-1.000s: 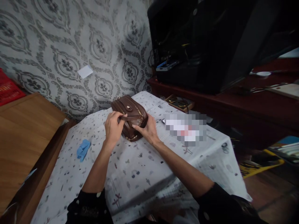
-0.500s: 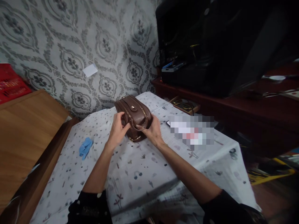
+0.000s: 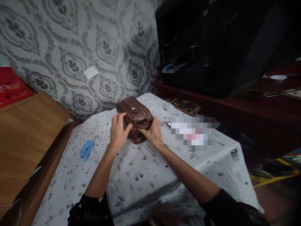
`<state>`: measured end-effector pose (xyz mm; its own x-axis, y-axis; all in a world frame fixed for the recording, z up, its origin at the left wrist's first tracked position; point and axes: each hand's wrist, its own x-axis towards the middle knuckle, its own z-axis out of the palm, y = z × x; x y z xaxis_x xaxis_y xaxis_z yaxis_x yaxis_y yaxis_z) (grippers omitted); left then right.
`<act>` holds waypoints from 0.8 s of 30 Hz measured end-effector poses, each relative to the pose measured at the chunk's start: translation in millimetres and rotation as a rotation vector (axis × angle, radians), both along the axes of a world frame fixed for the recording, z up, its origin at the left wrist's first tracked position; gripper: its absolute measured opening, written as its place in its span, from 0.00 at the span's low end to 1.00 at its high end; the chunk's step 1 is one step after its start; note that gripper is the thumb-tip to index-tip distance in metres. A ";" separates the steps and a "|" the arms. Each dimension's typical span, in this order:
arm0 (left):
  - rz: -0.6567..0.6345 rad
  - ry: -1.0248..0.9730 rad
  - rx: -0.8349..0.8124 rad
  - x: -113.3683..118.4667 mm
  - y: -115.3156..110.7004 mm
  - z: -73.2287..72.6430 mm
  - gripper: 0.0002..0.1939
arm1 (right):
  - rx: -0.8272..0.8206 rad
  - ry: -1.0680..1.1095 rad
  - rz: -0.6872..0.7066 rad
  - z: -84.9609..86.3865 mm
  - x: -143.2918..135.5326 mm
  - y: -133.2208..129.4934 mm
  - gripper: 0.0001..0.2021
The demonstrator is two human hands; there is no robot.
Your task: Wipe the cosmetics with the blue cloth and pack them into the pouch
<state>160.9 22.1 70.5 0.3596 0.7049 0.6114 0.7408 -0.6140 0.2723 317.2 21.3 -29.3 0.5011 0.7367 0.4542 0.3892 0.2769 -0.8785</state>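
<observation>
A brown leather bag (image 3: 138,114) with gold zips and a round gold stud rests on the cloth-covered table. My left hand (image 3: 118,130) is at its left side, the fingers bent against the leather and the thumb at the near end. From the right, my right hand (image 3: 152,133) grips the near corner, its thumb on the front below the zip and its fingers partly hidden behind the bag. A crumpled blue cloth (image 3: 87,150) lies to the left of my hands.
The table wears a white patterned cloth (image 3: 150,166). A phone-like thing (image 3: 168,125), mostly blurred out, lies right of the bag. Wooden furniture (image 3: 30,135) with a red bag (image 3: 14,86) borders the left. A dark television (image 3: 195,47) stands at the right.
My right thumb has shifted slightly at the bag's near end, and the flap there sits flatter. The bag has barely moved.
</observation>
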 end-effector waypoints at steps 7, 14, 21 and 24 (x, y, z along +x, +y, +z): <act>0.030 -0.124 -0.044 11.4 8.4 -5.4 0.18 | 0.002 -0.006 0.008 -0.6 0.5 -0.7 0.45; 0.079 -0.040 0.123 15.0 -0.1 -7.6 0.13 | 0.005 -0.014 -0.010 -1.5 -0.7 2.1 0.45; -0.011 -0.078 0.304 13.6 4.0 -8.5 0.10 | -0.039 -0.042 -0.015 -1.2 -0.4 0.7 0.45; -0.091 -0.078 0.339 10.1 5.7 -8.1 0.10 | -0.042 -0.052 -0.017 -0.8 -0.2 0.6 0.44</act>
<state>171.0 27.8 62.3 0.3544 0.4247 0.8331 0.6643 -0.7413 0.0954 317.0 21.9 -30.1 0.4901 0.7472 0.4489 0.4386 0.2337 -0.8678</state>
